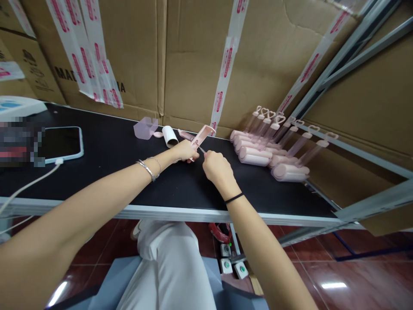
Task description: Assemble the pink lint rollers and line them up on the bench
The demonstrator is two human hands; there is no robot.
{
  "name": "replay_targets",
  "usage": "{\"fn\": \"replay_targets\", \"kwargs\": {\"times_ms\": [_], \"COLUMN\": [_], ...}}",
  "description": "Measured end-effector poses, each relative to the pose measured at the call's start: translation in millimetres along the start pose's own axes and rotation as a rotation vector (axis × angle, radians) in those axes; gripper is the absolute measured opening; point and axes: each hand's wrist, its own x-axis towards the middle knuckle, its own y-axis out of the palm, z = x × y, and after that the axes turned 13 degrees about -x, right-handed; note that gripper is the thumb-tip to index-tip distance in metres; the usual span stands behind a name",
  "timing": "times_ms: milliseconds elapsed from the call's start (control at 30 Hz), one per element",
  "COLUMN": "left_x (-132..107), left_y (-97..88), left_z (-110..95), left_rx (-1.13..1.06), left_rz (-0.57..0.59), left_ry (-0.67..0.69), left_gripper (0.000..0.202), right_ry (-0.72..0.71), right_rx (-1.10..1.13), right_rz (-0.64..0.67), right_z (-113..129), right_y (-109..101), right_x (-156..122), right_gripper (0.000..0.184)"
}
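Note:
My left hand (pixel 184 150) is closed around a pink lint-roller case (pixel 203 134), held tilted above the black table (pixel 106 150). My right hand (pixel 217 167) is closed in a pinch on a thin metal rod (pixel 201 149) whose tip meets the pink case. Just behind my left hand stands a white paper roll (pixel 169 136), with a pale lilac plastic cover (pixel 146 128) to its left. Several finished pink lint rollers (pixel 258 153) with clear heart-topped handles lie in a row to the right.
A phone (pixel 61 143) with a white cable lies at the left of the table. Taped cardboard boxes (pixel 193 56) wall the back. A metal frame (pixel 355 155) runs along the right. Pedal switches (pixel 232 265) sit on the red floor below.

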Motion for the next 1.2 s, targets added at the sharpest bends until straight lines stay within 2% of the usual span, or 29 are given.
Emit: {"fn": "replay_targets", "kwargs": {"times_ms": [133, 267, 433, 633, 933, 1200], "left_x": [-0.2, -1.2, 0.7, 3.1, 0.8, 3.0], "left_y": [0.3, -0.4, -1.3, -2.0, 1.1, 0.8], "left_z": [-0.3, -1.0, 0.0, 1.9, -2.1, 0.1], "left_rx": [-0.050, -0.060, -0.015, 0.019, -0.095, -0.040], "left_rz": [-0.033, -0.038, -0.054, -0.077, -0.141, -0.164], "left_ry": [-0.006, -0.028, -0.045, -0.062, -0.121, -0.108], "left_gripper": [0.018, 0.016, 0.013, 0.009, 0.008, 0.005], "right_ry": [0.022, 0.007, 0.041, 0.010, 0.052, -0.003], "right_rx": [-0.015, 0.047, -0.053, 0.028, 0.060, 0.116], "right_rz": [-0.016, 0.034, -0.041, 0.024, -0.004, 0.035], "right_z": [3.7, 5.2, 13.5, 14.1, 28.2, 21.1], "right_y": [-1.3, -2.4, -4.5, -1.6, 1.3, 7.0], "right_x": [0.3, 0.5, -4.5, -3.1, -2.3, 5.0], "right_gripper": [0.039, 0.038, 0.035, 0.039, 0.031, 0.032]}}
